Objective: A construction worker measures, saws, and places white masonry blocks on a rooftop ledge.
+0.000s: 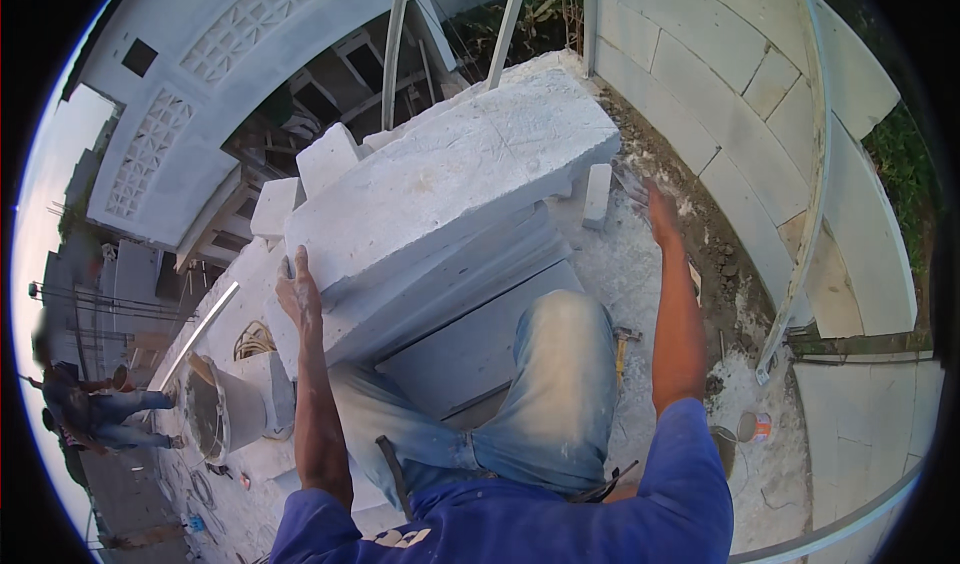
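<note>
A long white aerated concrete block (450,169) lies on top of a stack of similar blocks (460,274) in front of me. My left hand (297,292) grips the block's near left corner, with its fingers against the end. Off the block's right end, my right hand (652,209) is open, its fingers stretched out and dusty. A small white offcut (597,196) stands between that hand and the stack. My knees, in dusty jeans, are close to the stack's near side.
A pale block wall (720,104) rises at the right, with loose mortar along its foot. A hammer (624,336) lies by my right knee. At the left stand a large bucket (228,414) and a long straight bar (195,334). Another person (95,409) stands far left.
</note>
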Motion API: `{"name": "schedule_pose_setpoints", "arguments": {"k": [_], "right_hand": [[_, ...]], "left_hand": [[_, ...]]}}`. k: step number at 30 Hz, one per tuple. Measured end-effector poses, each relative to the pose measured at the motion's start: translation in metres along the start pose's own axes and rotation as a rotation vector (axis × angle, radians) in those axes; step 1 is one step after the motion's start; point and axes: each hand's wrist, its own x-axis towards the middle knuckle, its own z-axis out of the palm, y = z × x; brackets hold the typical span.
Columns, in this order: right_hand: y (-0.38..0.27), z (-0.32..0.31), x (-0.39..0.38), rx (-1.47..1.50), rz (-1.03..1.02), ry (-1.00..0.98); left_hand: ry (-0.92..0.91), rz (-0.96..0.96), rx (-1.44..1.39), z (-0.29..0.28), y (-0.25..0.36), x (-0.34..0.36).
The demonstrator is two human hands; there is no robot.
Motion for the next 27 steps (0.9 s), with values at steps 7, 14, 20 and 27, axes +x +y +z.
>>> {"name": "schedule_pose_setpoints", "arguments": {"k": [7, 14, 20, 27], "right_hand": [[0.225, -0.169, -0.052, -1.238, 0.034, 0.144], [0.165, -0.055, -0.139, -1.254, 0.312, -0.086], [0.220, -0.059, -0.222, -1.161, 0.382, -0.077], [0.229, -0.119, -0.258, -1.090, 0.546, -0.050]], "left_hand": [[0.047, 0.014, 0.194, 0.011, -0.006, 0.003], [-0.015, 0.132, 0.059, 0.031, -0.008, 0.015], [-0.010, 0.115, 0.103, 0.021, -0.010, 0.032], [-0.068, 0.113, 0.043, 0.023, -0.030, 0.027]]}}
